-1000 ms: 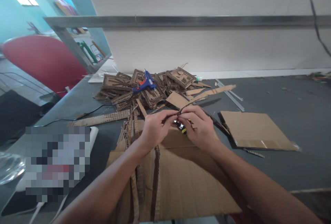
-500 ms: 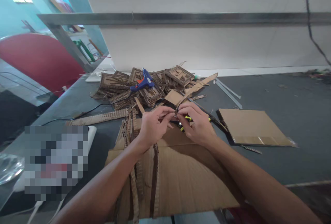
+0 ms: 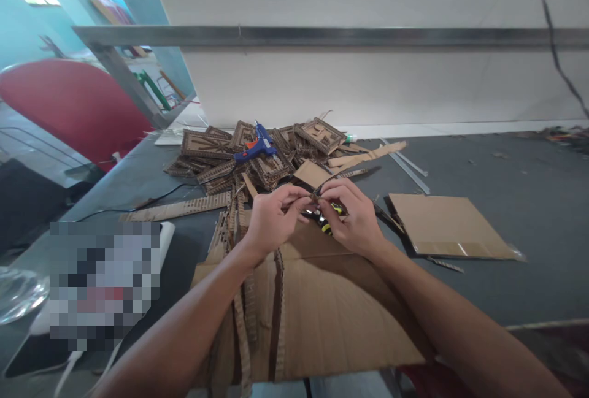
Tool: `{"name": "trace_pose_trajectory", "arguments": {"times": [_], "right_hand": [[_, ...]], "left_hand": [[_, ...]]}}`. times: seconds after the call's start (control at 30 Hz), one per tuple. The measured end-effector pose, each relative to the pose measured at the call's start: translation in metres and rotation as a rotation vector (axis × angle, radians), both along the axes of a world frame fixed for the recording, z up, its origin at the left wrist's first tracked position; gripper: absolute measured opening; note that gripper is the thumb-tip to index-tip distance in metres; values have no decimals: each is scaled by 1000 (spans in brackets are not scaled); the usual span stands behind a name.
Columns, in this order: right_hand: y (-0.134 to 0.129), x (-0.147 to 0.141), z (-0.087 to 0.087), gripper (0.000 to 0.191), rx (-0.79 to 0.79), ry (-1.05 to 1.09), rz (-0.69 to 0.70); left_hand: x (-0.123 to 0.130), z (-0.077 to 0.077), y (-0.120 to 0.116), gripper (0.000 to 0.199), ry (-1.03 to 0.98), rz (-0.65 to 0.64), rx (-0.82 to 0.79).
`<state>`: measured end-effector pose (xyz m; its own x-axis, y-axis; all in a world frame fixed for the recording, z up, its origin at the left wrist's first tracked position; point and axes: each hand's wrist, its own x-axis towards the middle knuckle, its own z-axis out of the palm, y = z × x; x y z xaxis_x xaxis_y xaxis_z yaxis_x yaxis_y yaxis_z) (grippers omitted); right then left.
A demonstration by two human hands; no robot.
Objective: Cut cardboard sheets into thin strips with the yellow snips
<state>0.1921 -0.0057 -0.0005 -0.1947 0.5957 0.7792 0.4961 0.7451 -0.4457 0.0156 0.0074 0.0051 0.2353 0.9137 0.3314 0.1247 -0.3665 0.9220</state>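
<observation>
brown cardboard strip [image 3: 370,156] sits between the two hands, its near end at the fingertips and its long tail slanting to the far right. the left hand [image 3: 272,217] and right hand [image 3: 356,217] are both closed in a fingertip pinch; the exact fold there is too small to tell. it looks light and bendy, likely to crease or tear along the ridges, so it is best held close to the end being worked, flat between thumb and finger. pliers [image 3: 326,226] with yellow-marked grips lie just beneath the hands. under the forearms spreads a broad cardboard sheet [image 3: 340,312], on a dark grey bench [image 3: 497,171]. a blue glue gun [image 3: 258,145] rests on a heap of framed cardboard pieces [image 3: 207,143]. a pale wall [image 3: 359,85] rises behind; a red chair [image 3: 69,103] stands at far left.
</observation>
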Motion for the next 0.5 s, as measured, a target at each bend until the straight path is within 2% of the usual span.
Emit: {"name": "trace_pose_trajectory", "arguments": {"times": [0.5], "right_hand": [[3,-1,-3,15,16,38,-38]], "left_hand": [[-3,-6,7,15,-15,-20,-33]]}}
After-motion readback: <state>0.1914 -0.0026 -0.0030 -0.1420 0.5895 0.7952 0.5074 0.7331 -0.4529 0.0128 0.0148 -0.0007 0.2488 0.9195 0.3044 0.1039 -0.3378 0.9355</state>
